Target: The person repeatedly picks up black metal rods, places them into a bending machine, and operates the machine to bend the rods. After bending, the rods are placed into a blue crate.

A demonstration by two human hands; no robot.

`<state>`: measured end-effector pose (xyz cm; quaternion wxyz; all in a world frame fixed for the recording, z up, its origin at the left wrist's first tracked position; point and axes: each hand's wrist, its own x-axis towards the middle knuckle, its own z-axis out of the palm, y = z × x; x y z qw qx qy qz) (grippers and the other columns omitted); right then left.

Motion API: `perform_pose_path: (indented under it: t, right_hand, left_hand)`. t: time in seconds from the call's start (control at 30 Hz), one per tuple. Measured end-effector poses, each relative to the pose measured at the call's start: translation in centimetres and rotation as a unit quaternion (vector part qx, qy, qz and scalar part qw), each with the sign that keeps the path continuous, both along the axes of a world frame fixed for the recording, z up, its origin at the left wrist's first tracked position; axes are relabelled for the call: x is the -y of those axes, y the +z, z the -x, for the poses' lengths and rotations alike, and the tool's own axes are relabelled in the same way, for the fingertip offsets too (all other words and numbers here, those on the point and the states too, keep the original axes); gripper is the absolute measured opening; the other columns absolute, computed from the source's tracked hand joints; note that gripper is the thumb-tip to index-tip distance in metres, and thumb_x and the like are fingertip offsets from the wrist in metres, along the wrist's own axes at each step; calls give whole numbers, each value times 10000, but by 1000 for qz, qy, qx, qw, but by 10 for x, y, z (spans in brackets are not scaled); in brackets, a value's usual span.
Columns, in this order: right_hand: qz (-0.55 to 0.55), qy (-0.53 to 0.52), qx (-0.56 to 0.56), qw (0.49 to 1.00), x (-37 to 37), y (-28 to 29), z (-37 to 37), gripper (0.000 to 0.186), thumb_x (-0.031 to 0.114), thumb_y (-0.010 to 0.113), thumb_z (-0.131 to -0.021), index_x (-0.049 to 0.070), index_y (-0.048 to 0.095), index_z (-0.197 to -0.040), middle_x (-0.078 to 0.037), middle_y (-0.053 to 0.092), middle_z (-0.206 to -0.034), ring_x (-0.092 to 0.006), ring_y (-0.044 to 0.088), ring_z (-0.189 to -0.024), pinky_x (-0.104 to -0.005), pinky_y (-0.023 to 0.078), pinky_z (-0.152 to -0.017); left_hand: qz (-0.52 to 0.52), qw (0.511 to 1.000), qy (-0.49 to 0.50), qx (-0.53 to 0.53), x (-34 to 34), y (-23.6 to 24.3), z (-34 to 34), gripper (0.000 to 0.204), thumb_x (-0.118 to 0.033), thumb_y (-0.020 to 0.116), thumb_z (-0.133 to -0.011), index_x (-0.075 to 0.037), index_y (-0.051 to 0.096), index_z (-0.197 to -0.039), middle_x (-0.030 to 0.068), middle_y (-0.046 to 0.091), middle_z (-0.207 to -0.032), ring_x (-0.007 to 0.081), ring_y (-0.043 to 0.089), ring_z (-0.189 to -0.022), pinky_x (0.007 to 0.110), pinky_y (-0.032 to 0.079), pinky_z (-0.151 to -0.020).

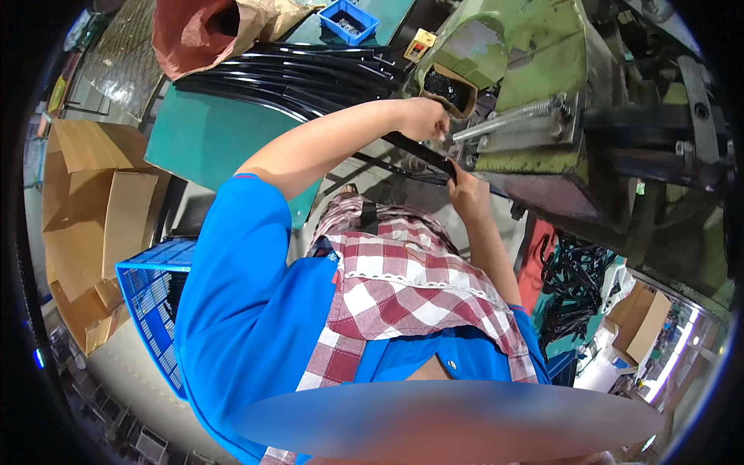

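My left hand (423,118) is closed, its fingers curled in front of the green machine (535,93), just below a small open carton (465,74) with dark contents. Whatever sits in those fingers, if anything, is too small to make out. Lower and to the right, my right hand (470,195) pinches a flat black strip (422,153) near its end, close to the machine's edge. The strip runs up and left beneath my left wrist. A threaded metal rod (508,120) juts from the machine beside my left hand.
Long black strips (310,81) lie bundled on the green table (209,136), near a paper sack (190,35) and a blue tray (349,22). A yellow switch box (419,45) stands near the machine. Cardboard boxes (128,217) and a blue crate (151,310) are at left; tangled black strips (577,287) at right.
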<state>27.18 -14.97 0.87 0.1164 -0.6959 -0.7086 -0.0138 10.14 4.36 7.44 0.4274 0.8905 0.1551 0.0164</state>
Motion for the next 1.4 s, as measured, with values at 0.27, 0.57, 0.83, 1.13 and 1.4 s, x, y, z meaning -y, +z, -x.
perform_pose_path:
  t: [0.27,0.57,0.83,1.13,1.4]
  right_hand:
    - [-15,-40,98,994,23,7,10,360,301,627,-831,178,633,-1169,-200,642,-907,-372,639,-786,-463,521,-680]
    - [-36,-55,104,992,62,-29,-4,335,132,652,-812,82,579,-1135,-123,576,-1047,-317,559,-987,-420,438,-871]
    - [-46,-101,-22,994,61,14,15,371,70,682,-770,88,576,-1124,-141,599,-993,-341,573,-943,-442,449,-830]
    - [80,-148,-20,985,63,25,9,390,136,674,-778,75,588,-1153,-175,592,-1072,-363,556,-1013,-456,435,-866]
    - [31,-166,-26,985,63,54,12,342,344,684,-805,62,680,-998,-232,631,-1050,-424,579,-1019,-499,463,-875]
  left_hand:
    - [-280,950,71,-115,-37,-12,-65,215,-109,558,-808,-73,719,-947,116,689,-1044,262,660,-978,381,535,-800]
    - [-291,937,127,-144,-63,-48,-104,234,-136,517,-855,-91,726,-951,109,699,-1006,261,675,-942,384,542,-762]
    - [-310,935,102,-139,-54,-31,-101,223,-130,526,-857,-102,730,-944,96,704,-997,240,680,-931,361,548,-745]
    - [-264,953,139,-52,-48,-26,-86,199,-107,527,-835,-60,716,-878,151,691,-961,304,669,-921,409,545,-771]
    - [-251,960,88,-83,-19,12,-63,166,-69,601,-759,-105,702,-886,133,688,-932,319,663,-898,403,535,-773]
